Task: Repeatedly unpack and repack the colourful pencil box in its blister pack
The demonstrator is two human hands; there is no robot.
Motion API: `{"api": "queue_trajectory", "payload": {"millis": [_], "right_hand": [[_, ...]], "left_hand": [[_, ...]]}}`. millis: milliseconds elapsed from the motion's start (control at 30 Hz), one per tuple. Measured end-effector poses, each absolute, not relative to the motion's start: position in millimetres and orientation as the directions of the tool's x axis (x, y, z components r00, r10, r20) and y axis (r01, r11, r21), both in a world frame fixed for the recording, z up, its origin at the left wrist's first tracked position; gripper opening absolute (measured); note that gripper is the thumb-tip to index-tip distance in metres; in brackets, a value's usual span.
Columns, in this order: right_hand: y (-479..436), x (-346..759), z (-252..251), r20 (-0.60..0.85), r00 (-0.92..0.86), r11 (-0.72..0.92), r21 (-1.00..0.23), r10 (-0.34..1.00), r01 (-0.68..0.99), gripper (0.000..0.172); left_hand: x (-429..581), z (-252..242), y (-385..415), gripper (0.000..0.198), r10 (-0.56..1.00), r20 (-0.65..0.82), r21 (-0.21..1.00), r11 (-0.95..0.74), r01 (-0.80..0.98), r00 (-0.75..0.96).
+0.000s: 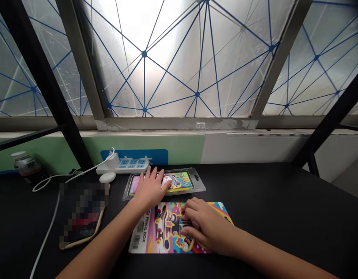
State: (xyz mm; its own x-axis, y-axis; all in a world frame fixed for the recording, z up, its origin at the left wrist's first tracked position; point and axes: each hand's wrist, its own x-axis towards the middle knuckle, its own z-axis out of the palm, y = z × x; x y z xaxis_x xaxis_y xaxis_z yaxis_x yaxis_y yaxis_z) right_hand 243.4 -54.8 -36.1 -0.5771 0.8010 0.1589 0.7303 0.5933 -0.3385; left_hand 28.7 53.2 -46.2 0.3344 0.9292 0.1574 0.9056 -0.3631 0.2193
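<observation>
My left hand (151, 188) lies flat with fingers spread on a clear plastic blister pack (196, 182) that holds a colourful pencil box, at the middle of the black table. My right hand (203, 224) rests nearer to me on a colourful printed card (151, 232) marked "PENCIL BOX". Its fingers are curled and pressed against the card; I cannot make out anything between them.
A phone in a case (81, 215) lies left of the card. Behind it are a white power strip (123, 166) with a plugged charger, a white cable (47, 228), a small white oval object (107, 177) and a bottle (27, 166) at far left. Black frame posts stand at both sides.
</observation>
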Motion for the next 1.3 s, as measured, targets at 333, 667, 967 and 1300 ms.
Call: {"api": "queue_trajectory", "payload": {"millis": [333,667,967,1300], "right_hand": [[-43.1,238.8,-53.8,0.232,-0.326,0.377,-0.230,0.917,0.897,0.022],[-41.1,264.5,-30.0,0.234,-0.204,0.282,-0.380,0.951,0.881,0.033],[24.4,366.9,-33.7,0.024,-0.078,0.081,-0.434,0.997,0.897,0.049],[16.2,325.2,-39.8,0.111,-0.118,0.157,-0.482,0.987,0.862,0.044]], "left_hand": [[20.1,-48.0,49.1,0.080,0.949,0.114,0.201,-0.313,0.928,0.295],[0.9,-32.0,44.2,0.070,0.911,0.003,0.254,-0.400,0.881,0.413],[-7.1,-32.5,42.7,0.068,0.877,-0.034,0.277,-0.453,0.847,0.480],[-5.4,-34.5,39.7,0.067,0.861,-0.021,0.261,-0.485,0.834,0.508]]}}
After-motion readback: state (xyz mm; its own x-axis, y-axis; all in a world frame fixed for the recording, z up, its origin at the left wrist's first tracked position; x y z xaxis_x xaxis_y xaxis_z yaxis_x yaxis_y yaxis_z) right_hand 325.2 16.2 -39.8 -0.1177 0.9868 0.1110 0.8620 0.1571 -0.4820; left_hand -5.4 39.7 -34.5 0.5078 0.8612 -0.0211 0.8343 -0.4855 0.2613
